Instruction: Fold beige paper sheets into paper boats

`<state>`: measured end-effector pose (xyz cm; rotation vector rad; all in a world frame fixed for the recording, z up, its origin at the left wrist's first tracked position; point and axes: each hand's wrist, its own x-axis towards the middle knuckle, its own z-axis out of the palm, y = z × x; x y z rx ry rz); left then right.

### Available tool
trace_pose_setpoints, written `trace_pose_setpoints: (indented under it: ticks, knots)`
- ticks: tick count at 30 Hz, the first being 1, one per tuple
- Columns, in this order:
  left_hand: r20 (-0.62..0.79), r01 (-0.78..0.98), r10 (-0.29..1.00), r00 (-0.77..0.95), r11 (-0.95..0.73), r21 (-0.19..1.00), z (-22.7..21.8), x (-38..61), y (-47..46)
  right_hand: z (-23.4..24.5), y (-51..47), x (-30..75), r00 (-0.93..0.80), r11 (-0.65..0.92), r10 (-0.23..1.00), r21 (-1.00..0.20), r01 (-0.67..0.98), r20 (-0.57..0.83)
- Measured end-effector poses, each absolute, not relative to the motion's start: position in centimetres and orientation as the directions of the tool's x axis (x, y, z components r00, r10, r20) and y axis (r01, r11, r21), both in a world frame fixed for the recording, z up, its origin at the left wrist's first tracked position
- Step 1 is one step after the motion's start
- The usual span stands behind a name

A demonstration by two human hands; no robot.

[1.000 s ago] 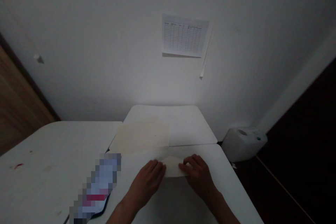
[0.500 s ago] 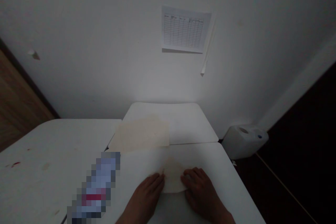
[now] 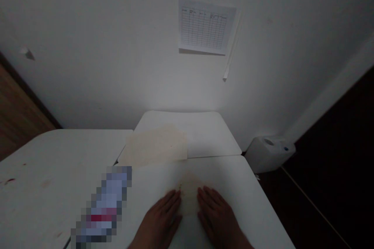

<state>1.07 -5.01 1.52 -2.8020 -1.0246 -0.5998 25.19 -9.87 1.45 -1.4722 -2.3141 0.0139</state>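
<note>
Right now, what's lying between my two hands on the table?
In the head view, a small pale piece of paper lies flat on the white table between your left hand and right hand, both hands flat beside its edges.

Head camera – looks forward and down, seemingly close over table [image 3: 58,171].

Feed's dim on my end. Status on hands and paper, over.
Left hand and right hand flat, open, flanking the folded paper on the table. Cream sheet lies beyond, apart. Blurred-out item left, clear of hands.
</note>
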Motion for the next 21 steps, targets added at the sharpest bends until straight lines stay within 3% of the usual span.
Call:
trace_pose_setpoints:
  ticks: [4, 13, 21]
  knots:
    - [0.383, 0.637, 0.609, 0.694, -0.768, 0.066, 1.4, 0.9, -4.8, 1.3, -10.6, 28.1, -0.329, 0.391, 0.895, -0.172, 0.904, 0.303]
    - [0.38, 0.572, 0.527, 0.76, -0.82, -0.009, 1.3, 1.0, -4.0, 4.0, -10.0, 28.4, -0.332, 0.419, 0.887, -0.26, 0.87, 0.321]
    - [0.487, 0.617, 0.628, 0.607, -0.759, 0.208, 2.4, 1.1, -3.7, 4.3, -9.1, 27.9, -0.356, 0.452, 0.886, -0.384, 0.805, 0.297]
